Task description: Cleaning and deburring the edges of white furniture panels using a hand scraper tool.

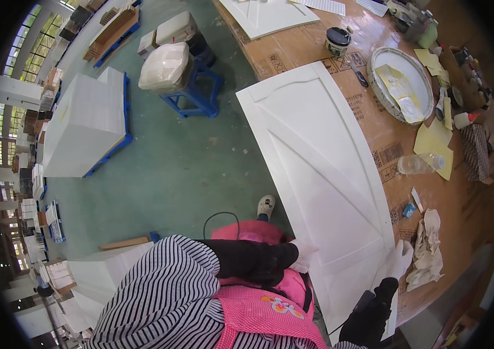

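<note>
Centre to lower right, we are seeing a white panel (317,134) with raised strips overhanging the counter (459,224), a black sleeve (369,320) hiding part; left hand (303,256) and right hand (400,260) are meeting its edges, their grip unclear.

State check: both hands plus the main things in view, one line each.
Left hand: gloved, at panel's left edge; grip unclear
Right hand: gloved, at panel's right edge; grip unclear
White door panel: lying flat
Round white tray: holding yellow sheet
Black-handled scraper: lying flat, unheld
Cream cloth: crumpled
Clear bottle: upright or lying, can't tell
Blue stool: loaded with wrapped bundle
</note>
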Demonstrator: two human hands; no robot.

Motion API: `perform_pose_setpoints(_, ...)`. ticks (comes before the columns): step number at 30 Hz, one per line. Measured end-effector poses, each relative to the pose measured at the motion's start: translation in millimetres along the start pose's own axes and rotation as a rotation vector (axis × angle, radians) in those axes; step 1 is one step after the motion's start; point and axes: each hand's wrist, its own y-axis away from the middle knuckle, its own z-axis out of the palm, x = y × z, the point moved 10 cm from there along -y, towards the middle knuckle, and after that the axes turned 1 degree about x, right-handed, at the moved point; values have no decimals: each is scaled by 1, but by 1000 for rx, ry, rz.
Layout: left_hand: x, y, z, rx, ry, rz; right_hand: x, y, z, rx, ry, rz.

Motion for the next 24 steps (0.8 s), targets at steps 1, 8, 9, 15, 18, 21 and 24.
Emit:
perform_pose_setpoints(1,-2,-7,-2,-12,18,9,1,6,-9,-31,142,-35)
perform_pose_setpoints(8,11,14,8,89,-38,4,10,27,-38,-63,454,-137)
perform_pose_setpoints(9,13,17,8,101,-70,2,12,23,-36,-103,490,-131)
perform_pose_setpoints(15,4,-12,2,-13,-84,130,26,1,-31,-243,332,-80)
perform_pose_setpoints(18,12,-10,-5,55,-253,190,26,-5,-13,-424,376,-21)
perform_pose_setpoints(21,29,-10,5,129,-456,300,38,-6,-29,-485,346,5)
perform_pose_setpoints(24,-12,-16,-1,187,-277,260,-10,36,-27,-557,316,-85)
